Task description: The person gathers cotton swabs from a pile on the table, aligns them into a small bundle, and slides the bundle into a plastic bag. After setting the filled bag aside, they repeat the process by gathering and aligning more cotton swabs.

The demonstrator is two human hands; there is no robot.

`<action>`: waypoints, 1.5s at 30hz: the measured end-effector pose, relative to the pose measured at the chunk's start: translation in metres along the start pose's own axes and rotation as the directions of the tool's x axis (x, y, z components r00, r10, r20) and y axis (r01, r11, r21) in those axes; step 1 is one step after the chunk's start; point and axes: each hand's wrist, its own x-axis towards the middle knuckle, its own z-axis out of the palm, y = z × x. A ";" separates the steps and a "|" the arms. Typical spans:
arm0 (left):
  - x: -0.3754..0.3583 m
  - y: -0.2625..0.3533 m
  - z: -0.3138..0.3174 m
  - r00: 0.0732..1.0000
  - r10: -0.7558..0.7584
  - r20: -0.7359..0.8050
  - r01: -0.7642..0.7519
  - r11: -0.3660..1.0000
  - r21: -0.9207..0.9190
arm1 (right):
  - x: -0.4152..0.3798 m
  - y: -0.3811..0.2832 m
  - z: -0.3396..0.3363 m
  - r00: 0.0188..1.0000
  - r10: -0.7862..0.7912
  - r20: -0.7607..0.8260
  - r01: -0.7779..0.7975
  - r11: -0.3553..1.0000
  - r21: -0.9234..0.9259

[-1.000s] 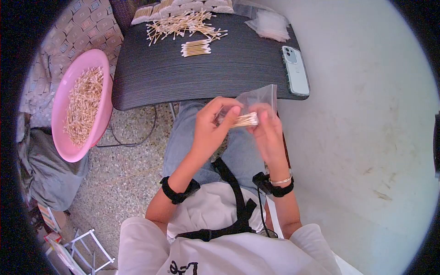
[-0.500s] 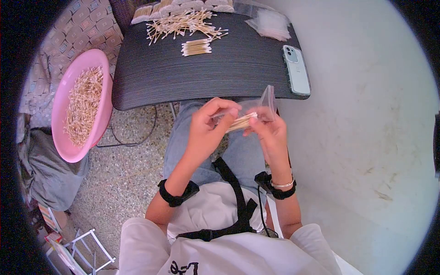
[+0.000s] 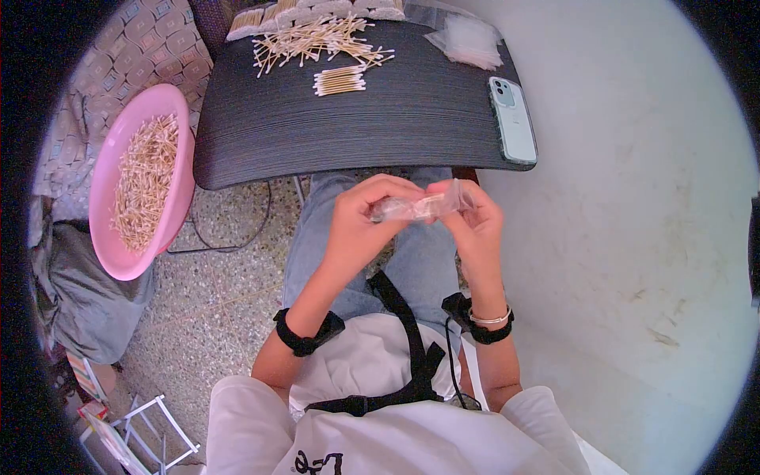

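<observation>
Over my lap, just in front of the table edge, both hands hold a small clear plastic bag [image 3: 402, 210]. A bundle of cotton swabs [image 3: 430, 206] shows through the plastic, its pale ends toward my right hand. My left hand [image 3: 366, 218] is closed round the bag's left end. My right hand [image 3: 477, 222] pinches the other end between thumb and fingers. Most of the swabs' length is hidden by the fingers and crumpled plastic.
On the dark table [image 3: 277, 127] lie a neat row of swabs [image 3: 340, 81], a loose swab heap [image 3: 313, 41], packed bundles [image 3: 317, 11], a stack of clear bags [image 3: 469, 43] and a phone [image 3: 513, 119]. A pink basin [image 3: 184, 190] full of swabs stands to the left.
The bag's upright open flap has come down and the plastic now bunches round the swabs. My hands have turned, and the swabs that showed bare between them are mostly covered.
</observation>
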 end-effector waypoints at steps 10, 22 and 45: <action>-0.002 0.001 0.003 0.984 -0.172 -0.042 0.166 0.978 -0.129 | 0.005 -0.005 -0.005 0.998 -0.034 -0.048 0.024 0.981 -0.193; -0.004 0.001 0.003 0.947 -0.315 -0.071 0.299 0.938 -0.175 | 0.006 -0.008 -0.010 0.999 0.029 -0.019 -0.033 0.956 -0.292; 0.000 -0.010 -0.022 0.917 -0.278 -0.285 0.202 0.941 -0.270 | 0.024 -0.003 -0.001 0.995 0.034 -0.097 -0.044 0.993 -0.112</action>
